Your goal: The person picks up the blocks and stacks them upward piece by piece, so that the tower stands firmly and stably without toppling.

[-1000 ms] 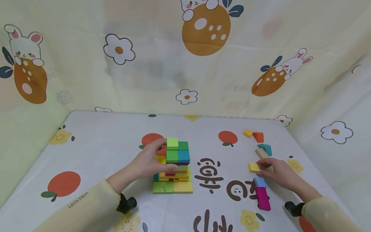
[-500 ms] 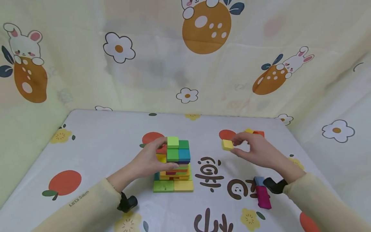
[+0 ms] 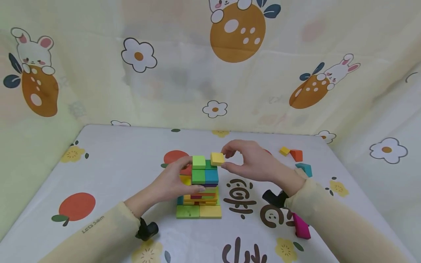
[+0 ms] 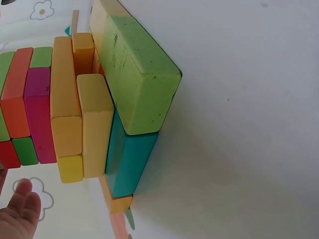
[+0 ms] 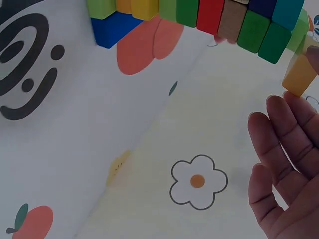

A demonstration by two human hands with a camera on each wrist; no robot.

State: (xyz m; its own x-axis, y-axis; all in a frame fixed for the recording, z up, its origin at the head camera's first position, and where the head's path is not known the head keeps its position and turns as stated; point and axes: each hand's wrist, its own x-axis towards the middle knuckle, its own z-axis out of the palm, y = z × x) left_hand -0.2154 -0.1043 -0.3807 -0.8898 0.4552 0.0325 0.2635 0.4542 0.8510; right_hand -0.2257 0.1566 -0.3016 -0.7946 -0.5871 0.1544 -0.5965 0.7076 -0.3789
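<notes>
A tower of colored blocks (image 3: 198, 212) stands on the table, green and cream at its base, with green and blue blocks above. My left hand (image 3: 167, 182) holds its left side, thumb across the front; its index fingertip is hidden behind the blocks. In the left wrist view, other fingers (image 4: 21, 211) stand apart from the blocks. Pinched between my right thumb and fingers is a yellow block (image 3: 217, 159), at the tower's top right beside a light green block (image 3: 198, 162). My right hand (image 3: 253, 160) comes from the right. Whether the yellow block touches the tower I cannot tell.
On the right lie a small yellow block (image 3: 284, 150), an orange triangular block (image 3: 296, 155), a teal block (image 3: 305, 169) and a magenta block (image 3: 302, 227). The right forearm covers part of that row. A patterned cloth (image 3: 177, 84) hangs behind the table.
My right hand has picked the yellow block up from the right-hand row and carried it left to the tower's top. My left hand has stayed on the tower.
</notes>
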